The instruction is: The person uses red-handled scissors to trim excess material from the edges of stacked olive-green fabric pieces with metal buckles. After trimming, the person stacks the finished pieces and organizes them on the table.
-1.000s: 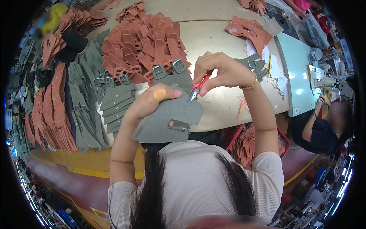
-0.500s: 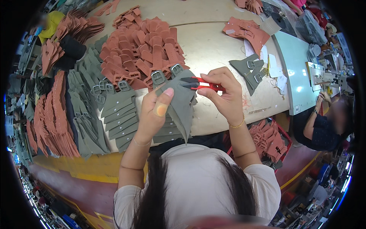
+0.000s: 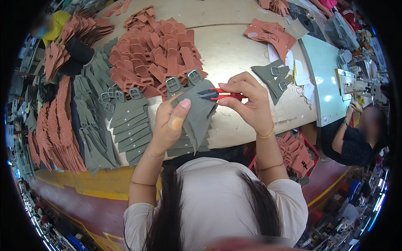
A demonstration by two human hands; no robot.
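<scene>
My left hand (image 3: 171, 121) pinches a grey-green leather-like piece (image 3: 197, 111), its thumb on top and its fingers hidden beneath. A bandage wraps that thumb. In my right hand (image 3: 248, 100) is a pair of small thread snips (image 3: 226, 95) with red handles and dark blades, held between thumb and fingers. The blades lie against the upper right part of the piece. Just beyond it sit two silver buckles (image 3: 172, 84) on grey-green straps. Overlapping grey-green pieces (image 3: 132, 127) are stacked left of and beneath my hands.
Salmon strapped pieces (image 3: 155, 54) heap up behind my hands. More salmon pieces (image 3: 60, 125) and grey-green straps (image 3: 94, 142) hang at the left edge. Two buckled grey-green pieces (image 3: 274, 77) lie right, near paper slips (image 3: 301, 77). A red crate (image 3: 312, 146) stands below; another person (image 3: 356, 134) sits right.
The snips have shifted slightly and their blades now rest flatter and closer over the piece. The piece has tilted a little, its lower tip moving up and left.
</scene>
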